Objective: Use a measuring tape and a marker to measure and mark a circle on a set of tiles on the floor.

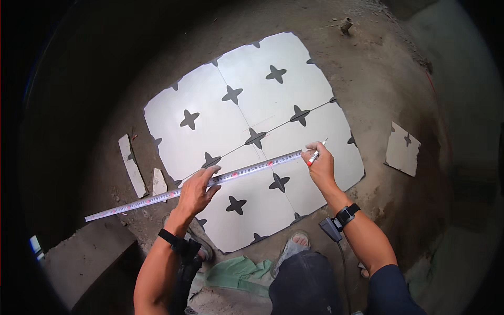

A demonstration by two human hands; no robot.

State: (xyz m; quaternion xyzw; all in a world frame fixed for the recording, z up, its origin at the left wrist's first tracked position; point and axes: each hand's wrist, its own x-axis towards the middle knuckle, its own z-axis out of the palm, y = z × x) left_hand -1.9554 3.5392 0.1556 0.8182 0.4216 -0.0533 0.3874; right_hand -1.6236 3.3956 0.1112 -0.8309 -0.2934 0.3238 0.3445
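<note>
Four-pointed dark motifs pattern the white tiles (pixel 310 186), laid together on the ground in front of me. A long silver measuring tape (pixel 247 170) runs slantwise over the nearer tiles and past their left edge. My left hand (pixel 195 193) straddles the tape, its thumb on the near side and fingers on the far side. At the tape's right end, my right hand (pixel 321 164) pinches a white marker with a red end (pixel 313 157). Its tip points up and away to the right. The right fingertips are close to the tape's end; whether they touch it is unclear.
Narrow cut tile strips (pixel 132 165) lie left of the tiles, and a broken tile piece (pixel 402 149) lies right. A short pipe stub (pixel 346 25) rises from the dirt floor at the back. Green cloth (pixel 239 274) lies near my feet. A grey slab (pixel 86 257) is at lower left.
</note>
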